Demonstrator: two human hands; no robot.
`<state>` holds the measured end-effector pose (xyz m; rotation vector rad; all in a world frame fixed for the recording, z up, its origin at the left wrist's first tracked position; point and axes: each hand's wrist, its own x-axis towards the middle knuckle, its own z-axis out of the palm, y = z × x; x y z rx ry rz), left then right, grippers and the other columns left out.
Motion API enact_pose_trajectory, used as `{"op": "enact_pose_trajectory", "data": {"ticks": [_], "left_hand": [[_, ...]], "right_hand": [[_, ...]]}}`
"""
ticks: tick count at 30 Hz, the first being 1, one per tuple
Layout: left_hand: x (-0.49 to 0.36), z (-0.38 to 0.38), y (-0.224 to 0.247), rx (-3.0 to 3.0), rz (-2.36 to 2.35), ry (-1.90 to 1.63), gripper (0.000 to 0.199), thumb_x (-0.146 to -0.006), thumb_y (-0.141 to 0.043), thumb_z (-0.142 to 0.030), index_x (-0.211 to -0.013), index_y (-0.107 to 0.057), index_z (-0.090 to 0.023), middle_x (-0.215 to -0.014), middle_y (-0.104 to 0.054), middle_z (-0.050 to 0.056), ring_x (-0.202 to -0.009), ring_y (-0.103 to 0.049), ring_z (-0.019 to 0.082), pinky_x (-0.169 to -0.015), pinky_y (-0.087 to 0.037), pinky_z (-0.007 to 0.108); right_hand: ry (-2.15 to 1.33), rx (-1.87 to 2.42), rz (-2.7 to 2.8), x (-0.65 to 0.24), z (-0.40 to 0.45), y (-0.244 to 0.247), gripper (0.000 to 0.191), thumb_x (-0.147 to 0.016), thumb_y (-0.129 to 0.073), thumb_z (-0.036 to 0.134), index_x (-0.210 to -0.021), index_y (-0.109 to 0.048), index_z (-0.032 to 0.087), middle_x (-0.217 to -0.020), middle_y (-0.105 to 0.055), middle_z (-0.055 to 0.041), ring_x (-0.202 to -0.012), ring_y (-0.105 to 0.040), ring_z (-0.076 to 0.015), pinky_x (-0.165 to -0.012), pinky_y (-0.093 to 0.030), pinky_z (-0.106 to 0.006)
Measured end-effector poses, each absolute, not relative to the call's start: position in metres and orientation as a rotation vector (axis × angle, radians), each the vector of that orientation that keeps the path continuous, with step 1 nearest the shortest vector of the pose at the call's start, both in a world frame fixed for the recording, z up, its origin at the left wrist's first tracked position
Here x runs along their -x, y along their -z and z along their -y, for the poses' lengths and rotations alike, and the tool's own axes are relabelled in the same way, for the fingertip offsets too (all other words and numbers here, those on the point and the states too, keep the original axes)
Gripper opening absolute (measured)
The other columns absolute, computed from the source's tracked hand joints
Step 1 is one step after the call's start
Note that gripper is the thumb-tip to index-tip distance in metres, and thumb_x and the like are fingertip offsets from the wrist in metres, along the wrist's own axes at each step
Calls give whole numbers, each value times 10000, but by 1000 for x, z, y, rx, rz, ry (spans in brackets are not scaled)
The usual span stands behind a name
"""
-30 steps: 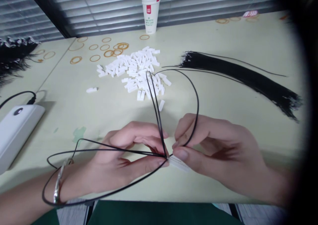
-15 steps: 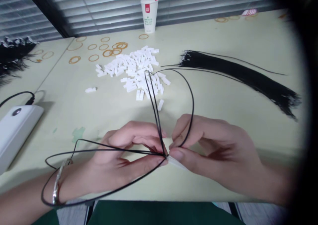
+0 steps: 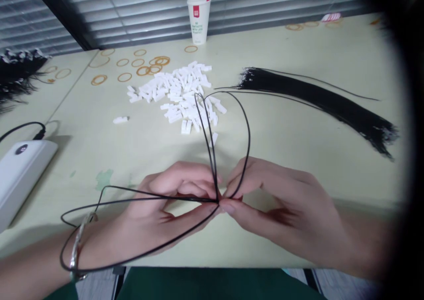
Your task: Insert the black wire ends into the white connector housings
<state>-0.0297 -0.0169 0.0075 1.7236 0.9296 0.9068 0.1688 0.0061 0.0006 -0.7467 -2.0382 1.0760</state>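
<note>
Both grips pinched shut at one meeting point: left hand (image 3: 159, 211) and right hand (image 3: 281, 207) on black wires (image 3: 247, 132), loops arching up, away and leftward.

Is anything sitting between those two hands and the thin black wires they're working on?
Nothing visible does. The left hand and right hand already pinch the looped black wires where their fingertips meet.
</note>
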Motion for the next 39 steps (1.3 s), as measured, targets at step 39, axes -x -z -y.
{"op": "enact_pose_trajectory", "data": {"ticks": [39], "left_hand": [[20,4,-10,-1049,-1019,-924,339,-557,-735,88,-744,-581,-149,-674,-642,-61,-646,-660,66,-603,-538,76]], "right_hand": [[-1258,932,1878,-165,-7,5,120,-794,-624,175,-884,-568,232,-836,-594,24,-768,-584,-102,-632,-484,-201]]}}
